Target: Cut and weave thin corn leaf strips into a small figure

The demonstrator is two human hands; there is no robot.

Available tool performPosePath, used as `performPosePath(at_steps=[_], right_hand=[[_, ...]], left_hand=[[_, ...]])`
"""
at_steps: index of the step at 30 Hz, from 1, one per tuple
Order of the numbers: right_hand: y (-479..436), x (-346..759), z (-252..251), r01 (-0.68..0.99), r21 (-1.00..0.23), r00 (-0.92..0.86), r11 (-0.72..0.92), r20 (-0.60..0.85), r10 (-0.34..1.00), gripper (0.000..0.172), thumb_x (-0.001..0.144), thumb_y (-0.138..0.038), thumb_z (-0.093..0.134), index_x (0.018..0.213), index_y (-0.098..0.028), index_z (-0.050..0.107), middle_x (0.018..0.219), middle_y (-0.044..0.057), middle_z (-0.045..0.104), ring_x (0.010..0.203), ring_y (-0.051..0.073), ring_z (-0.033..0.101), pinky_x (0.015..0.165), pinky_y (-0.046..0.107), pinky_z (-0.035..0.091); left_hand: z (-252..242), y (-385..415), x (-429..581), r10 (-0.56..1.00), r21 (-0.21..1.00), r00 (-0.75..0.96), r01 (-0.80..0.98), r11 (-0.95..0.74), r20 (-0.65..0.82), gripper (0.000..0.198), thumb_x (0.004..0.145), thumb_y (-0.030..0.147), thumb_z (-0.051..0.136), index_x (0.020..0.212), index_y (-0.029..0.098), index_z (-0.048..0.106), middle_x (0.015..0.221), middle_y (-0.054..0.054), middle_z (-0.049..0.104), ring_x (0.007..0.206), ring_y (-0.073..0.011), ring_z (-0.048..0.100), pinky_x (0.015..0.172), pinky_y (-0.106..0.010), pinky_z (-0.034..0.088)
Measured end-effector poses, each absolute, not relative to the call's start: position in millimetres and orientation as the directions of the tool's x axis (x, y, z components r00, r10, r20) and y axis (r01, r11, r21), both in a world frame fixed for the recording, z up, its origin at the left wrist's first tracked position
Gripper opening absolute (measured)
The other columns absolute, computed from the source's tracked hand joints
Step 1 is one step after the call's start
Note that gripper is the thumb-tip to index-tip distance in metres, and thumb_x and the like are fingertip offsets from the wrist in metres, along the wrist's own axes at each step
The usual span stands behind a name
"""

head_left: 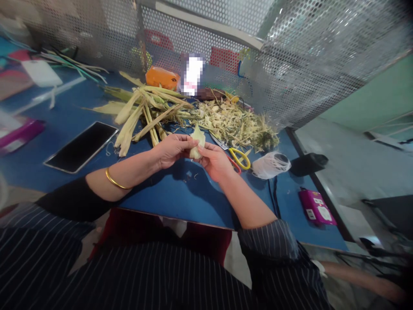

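A pale green piece of corn husk (pixel 198 137) is held up over the blue table between both hands. My left hand (pixel 174 150) pinches its left edge, fingers closed. The thumb and fingers of my right hand (pixel 215 161) grip its lower right side. Just beyond the hands, long corn husks (pixel 132 112) lie in a bundle at the left, and a heap of shredded husk bits (pixel 232 120) spreads to the right. Scissors (pixel 239 158) with yellow and red handles rest beside my right hand.
A dark phone (pixel 82 146) lies at the left. White thread (pixel 271 165), a black roll (pixel 309 164) and a magenta packet (pixel 318 207) are on the right. An orange packet (pixel 161 78) sits before a perforated metal screen (pixel 200 26). Another person's arm (pixel 361 277) shows at lower right.
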State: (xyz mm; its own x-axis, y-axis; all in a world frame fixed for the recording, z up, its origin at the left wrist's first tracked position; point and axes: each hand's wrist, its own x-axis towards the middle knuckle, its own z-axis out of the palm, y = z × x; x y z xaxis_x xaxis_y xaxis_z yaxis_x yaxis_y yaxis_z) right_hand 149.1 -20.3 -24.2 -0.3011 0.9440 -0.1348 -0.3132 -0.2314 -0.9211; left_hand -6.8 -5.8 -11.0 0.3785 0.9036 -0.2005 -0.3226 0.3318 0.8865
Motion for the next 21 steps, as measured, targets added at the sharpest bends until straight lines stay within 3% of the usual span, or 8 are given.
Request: performPosePath(at_steps=[7, 16, 21], right_hand=[[-18.0, 150.3, -21.3, -0.283, -0.952, -0.158, -0.115, -0.072, 0.985, 0.018, 0.069, -0.033, 0.074, 0.082, -0.021, 0.071, 0.078, 0.0, 0.071, 0.066, 0.011, 0.059, 0.068, 0.028, 0.049], [-20.9, 147.7, -18.6, -0.22, -0.973, -0.164, -0.072, -0.036, 0.986, 0.015, 0.072, -0.034, 0.07, 0.078, -0.021, 0.07, 0.072, -0.001, 0.067, 0.064, 0.011, 0.056, 0.069, 0.029, 0.047], [-19.3, 147.3, -21.0, -0.274, -0.954, -0.2, -0.119, -0.065, 0.978, 0.014, 0.07, -0.032, 0.07, 0.077, -0.021, 0.071, 0.067, -0.002, 0.065, 0.058, 0.009, 0.052, 0.064, 0.027, 0.044]], left_hand=[[-10.4, -3.1, -10.5, 0.896, 0.908, 0.395, -0.267, 0.321, -0.201, 0.017, 0.065, 0.02, 0.081, 0.075, 0.013, 0.069, 0.074, -0.002, 0.069, 0.068, -0.0102, 0.064, 0.072, -0.024, 0.05], [-10.8, -5.8, -8.2, 0.943, 0.952, 0.31, -0.232, 0.201, -0.123, 0.018, 0.067, 0.025, 0.078, 0.073, 0.013, 0.066, 0.071, -0.004, 0.07, 0.065, -0.0124, 0.066, 0.069, -0.027, 0.051], [-10.1, -7.2, -5.2, 0.956, 0.965, 0.28, -0.212, 0.156, -0.094, 0.017, 0.066, 0.023, 0.078, 0.07, 0.012, 0.065, 0.068, -0.002, 0.068, 0.061, -0.0115, 0.064, 0.067, -0.027, 0.051]])
